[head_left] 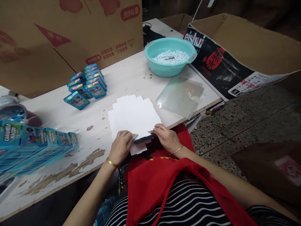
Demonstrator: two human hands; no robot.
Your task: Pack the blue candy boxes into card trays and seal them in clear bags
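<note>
Currently:
left hand [121, 146]: pinching card [141, 139] at near table [58, 113] edge
right hand [166, 137]: pinching card's other end
stack [134, 116]: loose under hands, likely to slide
risk: card overhangs edge, could drop onto lap

Bare forearms, red apron, striped top

Gold bangle on the left hand [120, 147]; thin silver bangle on the right hand [167, 137]; black-and-white stripes under the apron.
</note>
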